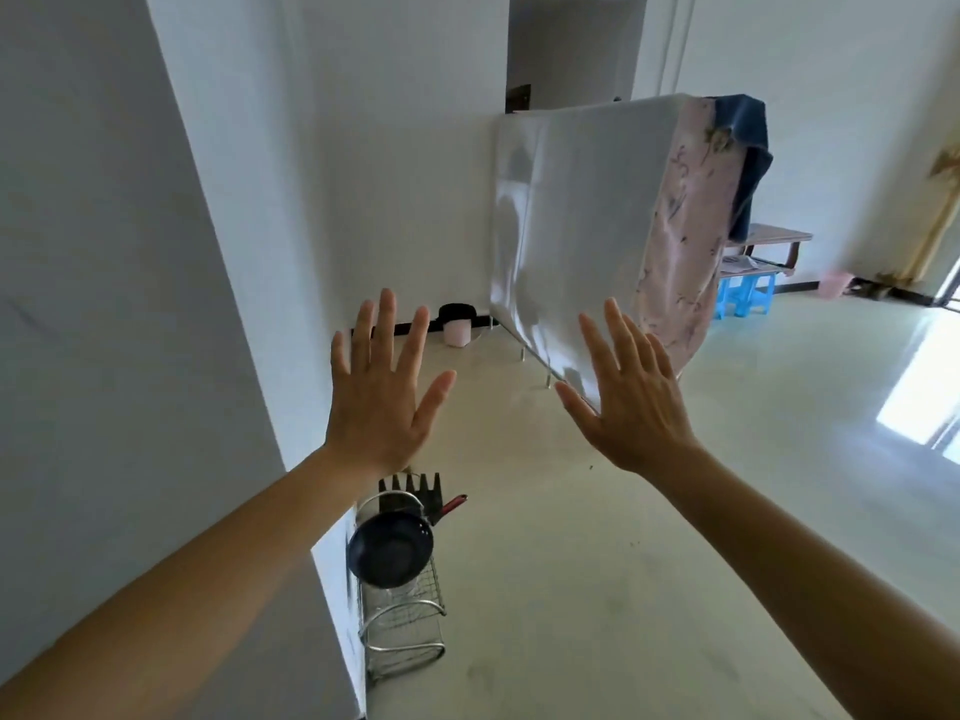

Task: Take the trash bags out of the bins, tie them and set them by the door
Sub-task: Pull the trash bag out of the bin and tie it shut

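Observation:
Both my hands are raised in front of me with fingers spread and nothing in them. My left hand is at centre left, my right hand at centre right. Far ahead, a small pale pink bin with a black bag over its rim stands on the floor against the white wall, beside the covered table. A second pink bin stands at the far right by the wall. Neither hand is near either bin.
A table draped in white cloth, with pink and blue fabric hung on it, stands ahead on the right. A wire dish rack holding a dark pan sits on the floor by the wall corner. Blue stools stand beyond.

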